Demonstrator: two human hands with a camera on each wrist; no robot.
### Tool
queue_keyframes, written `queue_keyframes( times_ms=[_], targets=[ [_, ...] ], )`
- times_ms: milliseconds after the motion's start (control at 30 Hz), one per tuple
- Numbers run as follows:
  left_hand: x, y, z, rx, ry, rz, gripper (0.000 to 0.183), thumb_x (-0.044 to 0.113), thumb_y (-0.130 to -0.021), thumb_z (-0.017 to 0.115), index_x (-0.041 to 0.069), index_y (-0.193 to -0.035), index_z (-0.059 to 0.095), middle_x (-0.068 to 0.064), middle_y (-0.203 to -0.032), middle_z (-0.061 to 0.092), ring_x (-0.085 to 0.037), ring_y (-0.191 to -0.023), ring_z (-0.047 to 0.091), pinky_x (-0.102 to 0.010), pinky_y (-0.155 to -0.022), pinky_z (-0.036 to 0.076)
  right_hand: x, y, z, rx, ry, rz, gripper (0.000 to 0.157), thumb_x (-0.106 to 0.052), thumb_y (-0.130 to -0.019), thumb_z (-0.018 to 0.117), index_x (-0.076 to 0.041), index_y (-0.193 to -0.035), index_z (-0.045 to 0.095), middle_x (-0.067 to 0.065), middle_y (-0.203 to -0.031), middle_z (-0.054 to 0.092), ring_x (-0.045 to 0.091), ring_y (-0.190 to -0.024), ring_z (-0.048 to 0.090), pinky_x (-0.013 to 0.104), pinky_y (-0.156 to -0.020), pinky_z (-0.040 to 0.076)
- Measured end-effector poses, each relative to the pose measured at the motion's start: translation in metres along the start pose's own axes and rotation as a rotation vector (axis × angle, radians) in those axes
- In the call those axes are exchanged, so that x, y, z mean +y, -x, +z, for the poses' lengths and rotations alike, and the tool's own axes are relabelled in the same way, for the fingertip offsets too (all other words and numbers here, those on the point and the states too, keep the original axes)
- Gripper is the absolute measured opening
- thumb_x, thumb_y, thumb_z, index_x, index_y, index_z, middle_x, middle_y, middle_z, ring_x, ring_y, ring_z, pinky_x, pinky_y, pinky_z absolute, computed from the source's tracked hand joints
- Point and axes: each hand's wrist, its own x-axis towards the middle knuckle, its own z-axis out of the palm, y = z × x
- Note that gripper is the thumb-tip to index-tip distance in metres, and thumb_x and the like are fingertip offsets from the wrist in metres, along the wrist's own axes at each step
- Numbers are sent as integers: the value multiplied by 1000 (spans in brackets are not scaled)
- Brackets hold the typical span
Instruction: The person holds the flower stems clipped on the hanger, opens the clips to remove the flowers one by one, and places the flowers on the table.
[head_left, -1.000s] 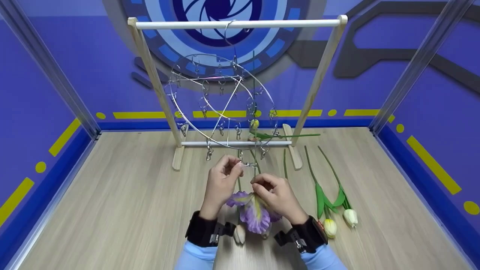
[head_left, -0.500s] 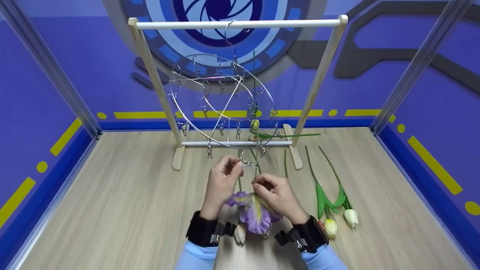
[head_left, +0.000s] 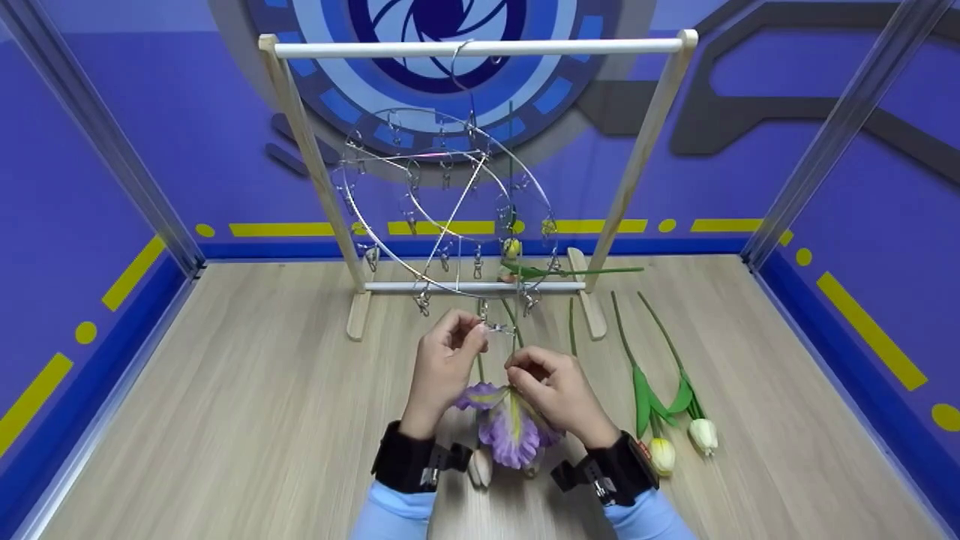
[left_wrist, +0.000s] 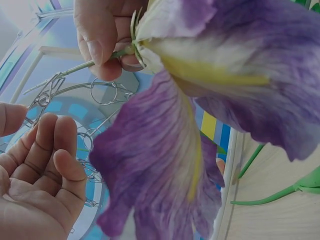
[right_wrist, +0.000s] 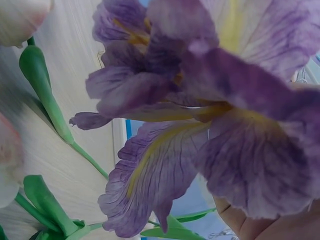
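A purple artificial iris hangs bloom down over the table. My right hand pinches its green stem just by the bloom. With thumb and fingertips, my left hand holds a metal clip on the round wire hanger. In the left wrist view the stem runs up to this clip and crosses it; whether the clip's jaws grip it, I cannot tell. The right wrist view is mostly filled by iris petals, with part of the right hand behind them.
The hanger hooks over the white bar of a wooden stand. A yellow tulip hangs among its clips at the right. Two tulips lie right of my hands, and a pale tulip bud lies between my wrists. Another green stem lies by the stand.
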Motion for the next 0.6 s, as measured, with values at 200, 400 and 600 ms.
queue_keyframes(
  times_ms=[200, 400, 600],
  targets=[
    [0, -1, 0, 9, 8, -5, 9, 9, -101, 63, 1, -98, 65, -10, -81, 66, -21, -72, 63, -22, -66, 47, 0, 0, 0, 2, -2, -5, 10, 3, -94, 68, -5, -92, 73, 7, -83, 72, 4, -68, 58, 21, -62, 50],
    [0, 0, 0, 16, 11, -9, 9, 9, -101, 64, 0, -98, 66, -9, -81, 65, -25, -72, 63, -22, -66, 47, 0, 0, 0, 0, -5, 1, 9, 2, -94, 68, -5, -92, 73, 7, -83, 73, 4, -69, 59, 21, -61, 50],
    [0, -1, 1, 15, 24, -13, 11, 11, -101, 65, 0, -98, 65, -9, -81, 65, -32, -73, 62, -22, -66, 47, 0, 1, -1, -2, 8, -7, 9, 1, -95, 68, -5, -93, 73, 6, -83, 73, 4, -69, 59, 21, -62, 50]
  ],
)
